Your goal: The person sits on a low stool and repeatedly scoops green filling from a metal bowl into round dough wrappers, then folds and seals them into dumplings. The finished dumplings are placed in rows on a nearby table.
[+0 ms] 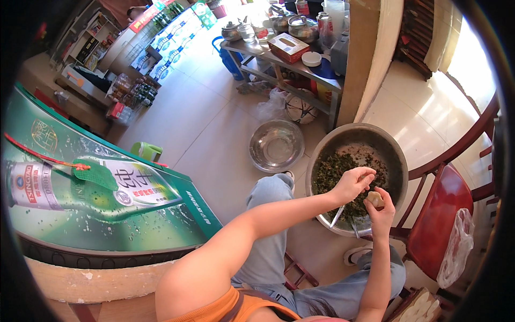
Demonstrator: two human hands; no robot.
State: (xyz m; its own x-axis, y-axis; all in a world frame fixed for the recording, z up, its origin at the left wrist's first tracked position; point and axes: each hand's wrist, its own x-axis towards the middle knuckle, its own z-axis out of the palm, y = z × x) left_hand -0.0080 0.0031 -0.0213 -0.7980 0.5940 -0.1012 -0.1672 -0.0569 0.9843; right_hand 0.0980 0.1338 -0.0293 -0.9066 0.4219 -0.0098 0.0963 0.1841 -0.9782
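Between the thumb and fingers of my right hand (380,207) is a small piece of pale dough (375,199), which looks like a folded dumpling. My left hand (354,185) hovers just up and left of it, fingers curled, with nothing visible in them. Both hands are over a large metal basin (398,141) holding chopped green filling (336,171). Two metal utensil handles (337,217) lean out over the basin's near rim. At the bottom right, flat pale dough pieces (420,310) lie on a wooden board.
A glass-like bowl (276,145) stands on the floor left of the basin. A red wooden chair (440,221) with a plastic bag (456,249) is at the right. A metal table (257,48) bears pots and a tissue box. A green beer-printed cooler (100,181) fills the left.
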